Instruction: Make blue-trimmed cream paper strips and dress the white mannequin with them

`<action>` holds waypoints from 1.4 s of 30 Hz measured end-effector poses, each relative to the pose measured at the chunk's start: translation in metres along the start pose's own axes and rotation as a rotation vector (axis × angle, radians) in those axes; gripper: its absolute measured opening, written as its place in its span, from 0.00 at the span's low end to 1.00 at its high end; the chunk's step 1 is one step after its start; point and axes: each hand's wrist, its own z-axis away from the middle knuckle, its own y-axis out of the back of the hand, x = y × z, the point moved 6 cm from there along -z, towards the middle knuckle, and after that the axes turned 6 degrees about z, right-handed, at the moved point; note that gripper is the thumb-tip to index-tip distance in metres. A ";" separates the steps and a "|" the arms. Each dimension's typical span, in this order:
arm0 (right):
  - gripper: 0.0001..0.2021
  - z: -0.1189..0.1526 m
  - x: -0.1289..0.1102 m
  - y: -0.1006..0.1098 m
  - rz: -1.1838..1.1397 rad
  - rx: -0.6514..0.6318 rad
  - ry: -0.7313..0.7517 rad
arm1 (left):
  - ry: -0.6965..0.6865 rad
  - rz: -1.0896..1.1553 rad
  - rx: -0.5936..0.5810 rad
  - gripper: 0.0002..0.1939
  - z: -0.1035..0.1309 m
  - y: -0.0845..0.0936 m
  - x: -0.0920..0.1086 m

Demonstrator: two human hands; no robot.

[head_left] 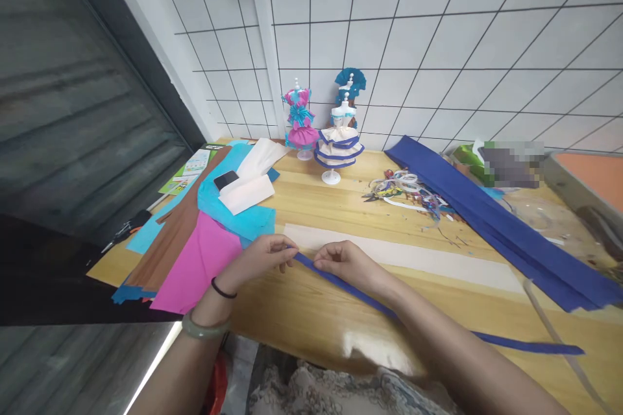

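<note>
A narrow dark blue crepe paper strip (357,293) runs across the table to the right, passing beneath my right forearm. My left hand (270,254) pinches its left end between thumb and fingers. A short way along, my right hand (344,260) is closed on the same strip. Just beyond both hands lies a long, flat cream paper strip (389,248). Farther back stands a small dress form (341,139) in a tiered cream skirt edged with blue. Beside it are a pink and turquoise dressed form (300,118) and one with a teal ruffle (351,83).
Pink paper (197,262), turquoise paper (233,207) and brown paper (175,233) overlap at left, with a phone (226,180) on top. Pliers (374,197) lie by tangled ribbons (406,187). A wide blue paper length (491,220) slants across the right, near a grey-edged box (574,188).
</note>
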 end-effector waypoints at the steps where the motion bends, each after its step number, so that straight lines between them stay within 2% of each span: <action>1: 0.18 0.000 0.001 0.001 -0.005 0.004 -0.001 | 0.001 0.016 0.008 0.16 0.000 0.001 -0.001; 5: 0.20 0.000 0.003 0.002 -0.019 0.020 -0.026 | -0.009 0.031 0.030 0.18 -0.001 0.001 -0.007; 13: 0.23 -0.003 0.012 -0.005 -0.230 0.021 -0.100 | 0.012 0.042 0.056 0.20 -0.002 0.002 -0.016; 21: 0.20 -0.005 0.013 -0.008 -0.175 0.004 -0.105 | -0.001 0.065 0.076 0.20 0.000 0.006 -0.019; 27: 0.19 -0.008 0.013 -0.011 -0.164 0.023 -0.133 | 0.018 0.132 0.171 0.21 0.000 0.003 -0.027; 32: 0.19 -0.009 0.013 -0.013 -0.149 0.008 -0.138 | 0.045 0.061 0.194 0.16 -0.002 0.002 -0.031; 36: 0.19 -0.009 0.020 -0.008 -0.102 0.037 -0.171 | 0.059 0.094 0.252 0.17 -0.002 0.010 -0.036; 42: 0.18 -0.003 0.028 0.011 -0.016 0.114 -0.219 | 0.047 0.085 0.286 0.17 -0.002 0.017 -0.043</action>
